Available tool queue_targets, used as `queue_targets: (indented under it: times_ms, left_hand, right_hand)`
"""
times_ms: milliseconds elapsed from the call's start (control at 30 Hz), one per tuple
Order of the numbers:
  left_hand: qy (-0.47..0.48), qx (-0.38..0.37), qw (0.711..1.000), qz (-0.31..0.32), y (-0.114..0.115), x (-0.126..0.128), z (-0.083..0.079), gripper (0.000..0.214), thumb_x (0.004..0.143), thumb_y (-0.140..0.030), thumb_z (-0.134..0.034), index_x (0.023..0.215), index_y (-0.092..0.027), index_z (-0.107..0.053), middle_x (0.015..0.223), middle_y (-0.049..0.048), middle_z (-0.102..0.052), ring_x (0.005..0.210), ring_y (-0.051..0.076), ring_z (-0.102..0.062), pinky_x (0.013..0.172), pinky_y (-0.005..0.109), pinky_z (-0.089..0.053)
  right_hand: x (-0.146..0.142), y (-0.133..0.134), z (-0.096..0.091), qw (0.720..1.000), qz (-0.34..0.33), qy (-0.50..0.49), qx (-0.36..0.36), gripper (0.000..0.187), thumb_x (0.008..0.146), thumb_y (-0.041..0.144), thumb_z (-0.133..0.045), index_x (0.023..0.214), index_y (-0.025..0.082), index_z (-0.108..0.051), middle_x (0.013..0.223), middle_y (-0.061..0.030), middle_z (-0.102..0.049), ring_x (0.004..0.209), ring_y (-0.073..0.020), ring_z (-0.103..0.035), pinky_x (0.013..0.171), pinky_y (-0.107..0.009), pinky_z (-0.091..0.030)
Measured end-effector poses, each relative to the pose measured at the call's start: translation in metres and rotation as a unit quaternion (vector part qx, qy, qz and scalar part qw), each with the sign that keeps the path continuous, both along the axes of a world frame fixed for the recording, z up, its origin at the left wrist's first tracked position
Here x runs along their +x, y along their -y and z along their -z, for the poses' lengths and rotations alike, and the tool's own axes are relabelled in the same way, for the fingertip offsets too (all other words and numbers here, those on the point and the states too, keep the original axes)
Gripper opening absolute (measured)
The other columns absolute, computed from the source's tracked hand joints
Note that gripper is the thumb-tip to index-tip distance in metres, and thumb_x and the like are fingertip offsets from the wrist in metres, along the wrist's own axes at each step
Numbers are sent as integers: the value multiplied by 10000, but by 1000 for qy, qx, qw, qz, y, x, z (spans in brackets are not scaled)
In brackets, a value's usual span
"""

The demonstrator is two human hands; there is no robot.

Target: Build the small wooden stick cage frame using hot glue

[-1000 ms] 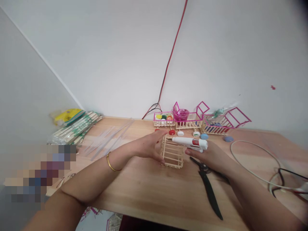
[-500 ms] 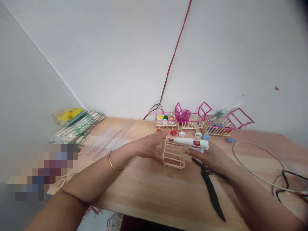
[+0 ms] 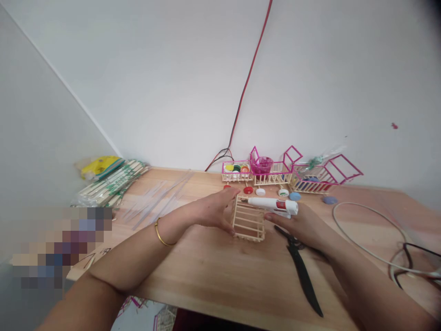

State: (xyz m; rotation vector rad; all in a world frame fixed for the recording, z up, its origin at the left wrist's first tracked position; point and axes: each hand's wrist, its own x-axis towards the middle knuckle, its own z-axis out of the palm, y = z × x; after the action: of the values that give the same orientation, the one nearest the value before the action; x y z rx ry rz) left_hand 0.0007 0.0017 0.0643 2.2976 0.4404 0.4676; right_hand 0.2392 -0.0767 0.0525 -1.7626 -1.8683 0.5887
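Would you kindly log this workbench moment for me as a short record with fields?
Left hand: grips the left side of the stick frame, fingers on top, thumb below
Right hand: holds the white glue gun, nozzle at the frame's top edge
Surface: wooden table
By the right hand: black scissors, lying flat
Left edge: bundle of sticks
Back: pink-edged baskets, bottle caps in front
Right: white cable, looped

no readable text, glue gun (image 3: 267,203) label too small, print on stick wrappers (image 3: 110,183) blurred
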Motion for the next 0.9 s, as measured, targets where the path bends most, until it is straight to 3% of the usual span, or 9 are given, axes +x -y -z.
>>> queue_targets:
  times_ms: [467,700,900]
  left_hand:
    - [-10,20,1000,1,-1,1,3,785,558,-261,-781,1271,-234,-452,1208,99,-573,1076,289,-563,897,437,-477]
    - [6,23,1000,12,2,4,-1,800,556,-268,-787,1282,-227,-456,1189,103,-591,1054,287,-578,887,422,-485]
    - [10,9,999,37,4,5,-6,744,587,-272,-773,1267,-227,-475,1186,89,-602,1046,274,-587,885,404,-488]
  right_hand:
    - [0,0,-2,1000,-2,-6,-3,316,764,489,-584,826,202,-702,699,-12,-718,630,-216,-642,551,-282,-472]
    - [0,2,-3,1000,-6,-17,-1,325,771,465,-582,918,205,-710,812,-31,-745,724,-240,-672,633,-306,-507]
    - [7,4,-4,1000,18,18,4,342,763,526,-582,810,209,-703,697,-31,-720,635,-236,-652,550,-302,-483]
